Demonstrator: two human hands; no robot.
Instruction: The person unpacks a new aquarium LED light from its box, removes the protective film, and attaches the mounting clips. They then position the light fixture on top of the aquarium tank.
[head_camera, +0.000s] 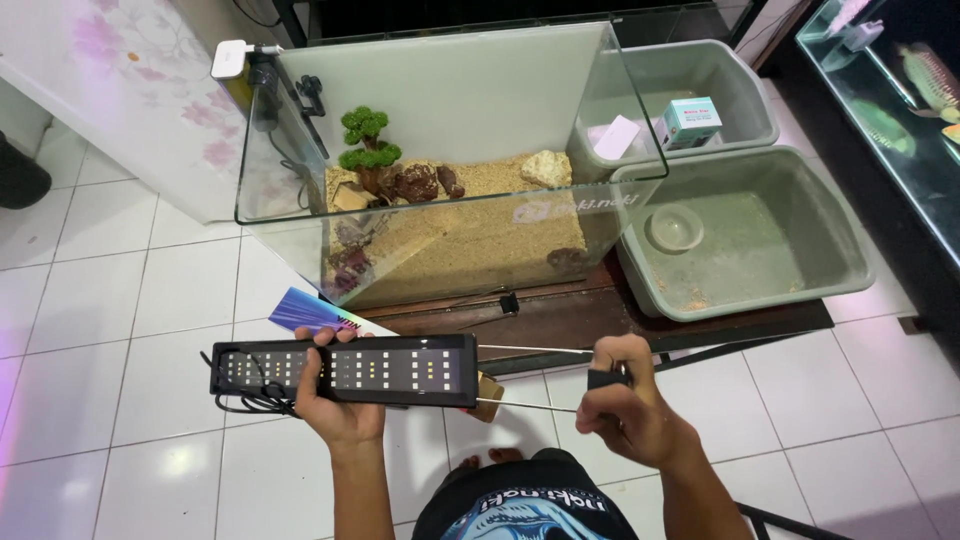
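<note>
2 hands hold 1 long black light bar (345, 370) with rows of little lights facing up. The left hand (335, 400) is wrapped around the bar's middle from below. The right hand (622, 405) is closed on a black end piece with 2 thin metal rods that reach back to the bar. It looks like the leg of the light is being pulled out or pushed in; the next move likely needs a steady, straight slide so the rods stay even.

Just past the hands sits a glass tank (440, 170) with sand, rocks and a small green tree. Past the right hand are 2 grey tubs: the near tub (745, 235) holds a round dish, the far tub (690, 95) holds a small box.
</note>
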